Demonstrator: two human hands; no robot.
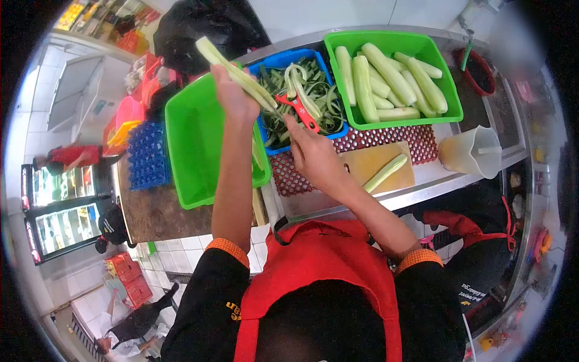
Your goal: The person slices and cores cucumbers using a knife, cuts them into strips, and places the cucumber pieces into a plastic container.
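Note:
A long, pale peeled cucumber piece (232,69) is gripped in my left hand (238,99), slanting over the gap between the green and blue baskets. Close to its lower end is my right hand (313,154), with its fingers closed round a thin metal tool (280,114); most of that tool is hidden. Below both hands, the blue basket (342,134) holds dark green peels (329,99) and pale strips (301,90). A red peeler (301,113) rests on the peels. Another cut cucumber piece (386,174) lies on the yellowish cutting board (362,161).
A green basket (193,145) stands at left, beside a blue egg tray (148,155). Peeled cucumbers (386,78) fill another green basket (416,120). A translucent jug (476,152) and a red bucket (479,75) are at right. Other people are nearby, one (476,241) close at right.

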